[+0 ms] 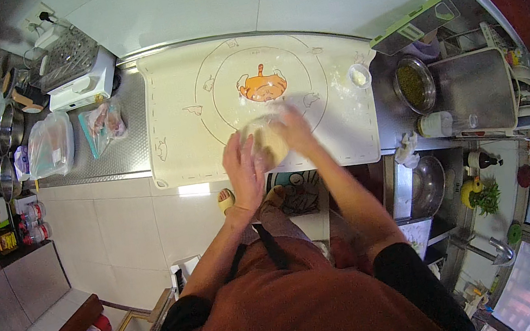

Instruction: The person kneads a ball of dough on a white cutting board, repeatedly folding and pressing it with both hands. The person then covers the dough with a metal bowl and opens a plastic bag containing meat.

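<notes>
A pale, round piece of what looks like dough is between my hands, over the near part of a cream mat. My left hand lies against its left side, fingers stretched out and pointing away from me. At the upper right edge of the dough is my right hand, its fingers smeared by motion. Whether the dough rests on the mat or is raised is hard to tell. Just beyond it, the mat carries an orange cartoon animal print. White powder is dusted over the mat's right side.
A small white bowl with pale contents stands at the mat's right edge. Further right are a metal bowl of green contents and a glass jar. On the left lie plastic bags, a clear container and a white appliance.
</notes>
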The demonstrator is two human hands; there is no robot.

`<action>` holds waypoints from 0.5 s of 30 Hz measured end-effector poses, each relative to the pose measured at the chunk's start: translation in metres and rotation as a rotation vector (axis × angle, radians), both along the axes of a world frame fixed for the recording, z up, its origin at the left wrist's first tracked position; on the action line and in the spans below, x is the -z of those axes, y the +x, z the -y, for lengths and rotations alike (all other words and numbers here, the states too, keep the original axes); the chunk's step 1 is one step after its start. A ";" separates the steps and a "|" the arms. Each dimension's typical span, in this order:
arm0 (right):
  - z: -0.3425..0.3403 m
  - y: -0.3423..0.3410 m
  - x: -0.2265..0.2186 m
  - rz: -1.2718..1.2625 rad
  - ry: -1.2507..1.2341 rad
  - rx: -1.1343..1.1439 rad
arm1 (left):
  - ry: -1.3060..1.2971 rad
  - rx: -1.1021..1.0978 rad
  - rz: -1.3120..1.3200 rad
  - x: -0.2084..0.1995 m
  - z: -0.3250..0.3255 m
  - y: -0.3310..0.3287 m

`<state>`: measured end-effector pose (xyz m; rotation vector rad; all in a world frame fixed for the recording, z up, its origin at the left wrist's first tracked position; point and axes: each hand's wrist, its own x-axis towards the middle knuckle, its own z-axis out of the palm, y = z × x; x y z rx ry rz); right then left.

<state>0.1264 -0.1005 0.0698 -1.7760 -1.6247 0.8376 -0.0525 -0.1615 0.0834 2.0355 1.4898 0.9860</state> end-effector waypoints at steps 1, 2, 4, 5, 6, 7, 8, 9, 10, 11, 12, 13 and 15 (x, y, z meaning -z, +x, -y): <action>0.013 -0.015 0.009 0.092 0.084 -0.017 | -0.001 -0.013 -0.030 0.005 -0.003 0.008; 0.028 -0.030 0.015 0.188 0.101 -0.011 | -0.011 -0.015 -0.071 0.011 -0.007 0.015; 0.057 -0.052 0.021 0.157 0.229 0.205 | 0.058 -0.009 -0.111 0.021 -0.008 0.018; 0.064 -0.059 0.024 0.185 0.251 0.278 | 0.076 0.033 -0.136 0.026 -0.011 0.017; 0.067 -0.063 0.025 0.191 0.260 0.320 | 0.134 0.069 -0.130 0.031 -0.015 0.014; 0.066 -0.066 0.027 0.201 0.273 0.354 | 0.170 0.092 -0.148 0.035 -0.023 0.013; 0.061 -0.065 0.028 0.204 0.298 0.394 | 0.123 0.119 -0.182 0.039 -0.034 0.012; 0.049 -0.064 0.032 0.282 0.270 0.425 | 0.118 0.142 -0.183 0.043 -0.046 0.012; 0.034 -0.063 0.035 0.309 0.230 0.444 | 0.115 0.167 -0.181 0.046 -0.062 0.014; 0.019 -0.061 0.038 0.335 0.187 0.458 | 0.113 0.147 -0.202 0.049 -0.078 0.016; 0.002 -0.059 0.041 0.368 0.155 0.463 | 0.117 0.152 -0.189 0.051 -0.097 0.019; -0.014 -0.057 0.044 0.388 0.184 0.483 | 0.103 0.158 -0.187 0.053 -0.114 0.021; -0.040 -0.054 0.047 0.420 0.125 0.508 | 0.146 0.140 -0.222 0.056 -0.145 0.026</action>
